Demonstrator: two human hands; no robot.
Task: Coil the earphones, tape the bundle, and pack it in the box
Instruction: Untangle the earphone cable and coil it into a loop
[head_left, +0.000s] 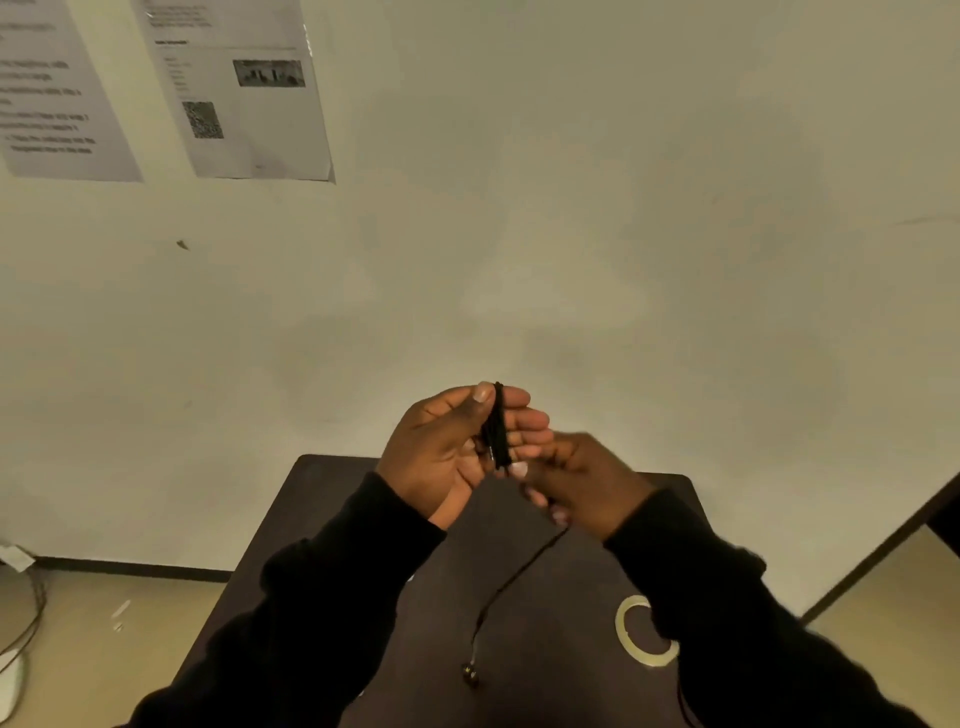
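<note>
Coiling underway: left hand (447, 452) fingers clamp the earphones (497, 426) bundle; right hand (587, 480) fingers pinch the loose tail. Next: wind the remainder, then fetch tape roll (644, 631) at 5 o'clock on the bench (322, 499).

Black earphones (497, 426): most of the cord wound into a narrow upright bundle, raised above the far table edge; a loose tail hangs down toward the near side, ending in earbuds (470, 675). Tape roll (645, 630): pale ring, flat, right of the earbuds.

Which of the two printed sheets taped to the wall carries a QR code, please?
The right-hand sheet, nearer the middle of the wall: it shows a square QR code below a small photo. The left-hand sheet, cut off by the frame edge, shows only text.
</note>
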